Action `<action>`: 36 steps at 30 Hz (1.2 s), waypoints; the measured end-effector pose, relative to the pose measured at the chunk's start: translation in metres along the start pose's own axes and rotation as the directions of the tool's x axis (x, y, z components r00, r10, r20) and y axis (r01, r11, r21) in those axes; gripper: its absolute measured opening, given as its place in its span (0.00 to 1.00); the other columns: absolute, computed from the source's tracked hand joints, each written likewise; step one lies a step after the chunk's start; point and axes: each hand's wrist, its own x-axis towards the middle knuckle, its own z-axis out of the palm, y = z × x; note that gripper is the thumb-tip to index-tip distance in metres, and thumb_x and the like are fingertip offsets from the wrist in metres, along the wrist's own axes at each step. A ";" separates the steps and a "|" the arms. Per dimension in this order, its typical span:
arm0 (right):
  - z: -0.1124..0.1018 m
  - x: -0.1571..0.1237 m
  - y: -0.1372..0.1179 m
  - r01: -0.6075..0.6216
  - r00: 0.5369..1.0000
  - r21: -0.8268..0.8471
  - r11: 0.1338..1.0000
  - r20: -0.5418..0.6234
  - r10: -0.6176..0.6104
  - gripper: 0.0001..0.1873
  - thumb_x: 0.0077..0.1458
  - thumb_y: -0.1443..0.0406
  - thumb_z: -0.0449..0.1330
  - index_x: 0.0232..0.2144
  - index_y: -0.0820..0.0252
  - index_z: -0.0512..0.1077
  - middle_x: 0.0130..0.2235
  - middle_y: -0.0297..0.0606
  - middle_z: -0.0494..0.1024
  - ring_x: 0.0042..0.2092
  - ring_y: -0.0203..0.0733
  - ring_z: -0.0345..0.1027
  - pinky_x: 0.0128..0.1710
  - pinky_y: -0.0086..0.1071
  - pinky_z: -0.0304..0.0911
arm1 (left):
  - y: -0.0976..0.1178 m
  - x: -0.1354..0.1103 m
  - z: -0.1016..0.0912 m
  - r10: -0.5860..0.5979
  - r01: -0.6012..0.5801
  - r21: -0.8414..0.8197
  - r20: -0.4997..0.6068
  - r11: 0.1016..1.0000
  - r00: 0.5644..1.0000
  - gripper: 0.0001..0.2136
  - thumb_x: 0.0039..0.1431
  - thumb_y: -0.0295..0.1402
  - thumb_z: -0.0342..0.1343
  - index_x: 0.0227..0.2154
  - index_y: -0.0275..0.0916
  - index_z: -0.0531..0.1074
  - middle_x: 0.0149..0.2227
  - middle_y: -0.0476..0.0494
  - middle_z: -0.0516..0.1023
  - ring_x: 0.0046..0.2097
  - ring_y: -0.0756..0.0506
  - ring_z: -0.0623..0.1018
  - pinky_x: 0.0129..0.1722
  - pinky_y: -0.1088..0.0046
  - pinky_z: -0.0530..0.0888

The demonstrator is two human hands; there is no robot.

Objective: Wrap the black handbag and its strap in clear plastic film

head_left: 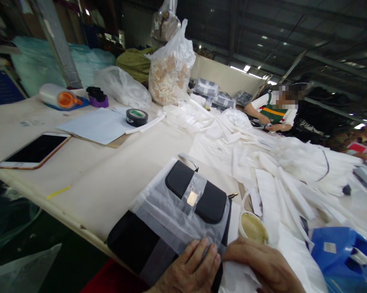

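left hand [191,268]: fingers together, laid on the translucent wrap [161,219] of a black bag [212,203] at the table's [110,187] near edge. right hand [262,262]: fingers bent at the bag's side, whether gripping i cannot tell. alongside: pale round item [254,228], blue plastic object [339,248], white sheets [269,191] crowding the right.

On the table [110,195], by the near edge: handbag [211,200]; left of it along that edge, phone [35,149]. Behind phone, paper [93,125] with tape roll [137,118] at its right end. Farther back, sack [171,73]. Right of and behind handbag, wrapping sheets [265,192].
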 end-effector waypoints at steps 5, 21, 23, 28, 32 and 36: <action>0.026 0.027 0.006 0.038 0.998 0.014 0.999 -0.054 -0.037 0.11 0.58 0.70 0.51 0.34 0.55 0.74 0.26 0.31 0.73 0.26 0.30 0.68 0.27 0.19 0.60 | 0.007 0.000 0.007 -0.078 0.076 -0.039 -0.048 0.996 0.996 0.13 0.63 0.27 0.41 0.42 0.34 0.70 0.45 0.42 0.73 0.46 0.45 0.73 0.48 0.71 0.70; 0.083 0.068 0.032 -0.537 0.843 0.124 0.834 0.076 0.532 0.11 0.49 0.62 0.52 0.19 0.60 0.66 0.19 0.29 0.62 0.22 0.32 0.56 0.21 0.25 0.49 | 0.017 -0.010 0.022 -0.190 0.188 -0.034 -0.053 0.982 0.980 0.10 0.54 0.21 0.46 0.35 0.36 0.70 0.29 0.48 0.71 0.36 0.45 0.73 0.45 0.66 0.69; 0.085 0.070 0.029 -0.548 0.836 0.107 0.829 0.055 0.546 0.11 0.49 0.61 0.52 0.19 0.59 0.65 0.19 0.29 0.61 0.23 0.33 0.56 0.22 0.25 0.49 | 0.018 -0.015 0.021 -0.169 0.170 -0.044 0.023 0.985 0.985 0.11 0.55 0.23 0.46 0.38 0.36 0.70 0.32 0.47 0.73 0.39 0.44 0.73 0.48 0.63 0.69; 0.089 0.075 0.024 -0.567 0.824 0.023 0.823 0.030 0.566 0.10 0.51 0.63 0.53 0.20 0.59 0.64 0.19 0.29 0.60 0.22 0.33 0.55 0.23 0.26 0.48 | 0.008 -0.001 0.004 -0.141 0.149 -0.104 0.086 0.983 0.986 0.11 0.61 0.26 0.43 0.38 0.36 0.70 0.34 0.47 0.73 0.38 0.46 0.73 0.41 0.69 0.71; 0.091 0.081 0.018 -0.591 0.805 -0.101 0.800 -0.010 0.593 0.09 0.50 0.67 0.57 0.20 0.60 0.65 0.19 0.28 0.61 0.23 0.32 0.55 0.25 0.26 0.48 | 0.008 -0.001 0.005 -0.174 0.174 -0.108 0.015 0.979 0.985 0.13 0.62 0.25 0.41 0.39 0.34 0.71 0.34 0.46 0.74 0.36 0.47 0.72 0.42 0.71 0.71; 0.093 0.090 0.012 -0.647 0.754 -0.214 0.732 -0.039 0.655 0.09 0.50 0.70 0.58 0.20 0.60 0.68 0.19 0.28 0.66 0.25 0.33 0.59 0.26 0.26 0.48 | 0.014 -0.018 0.014 -0.109 0.120 -0.097 0.106 0.988 0.988 0.12 0.62 0.30 0.43 0.44 0.35 0.69 0.39 0.45 0.73 0.37 0.45 0.71 0.45 0.66 0.69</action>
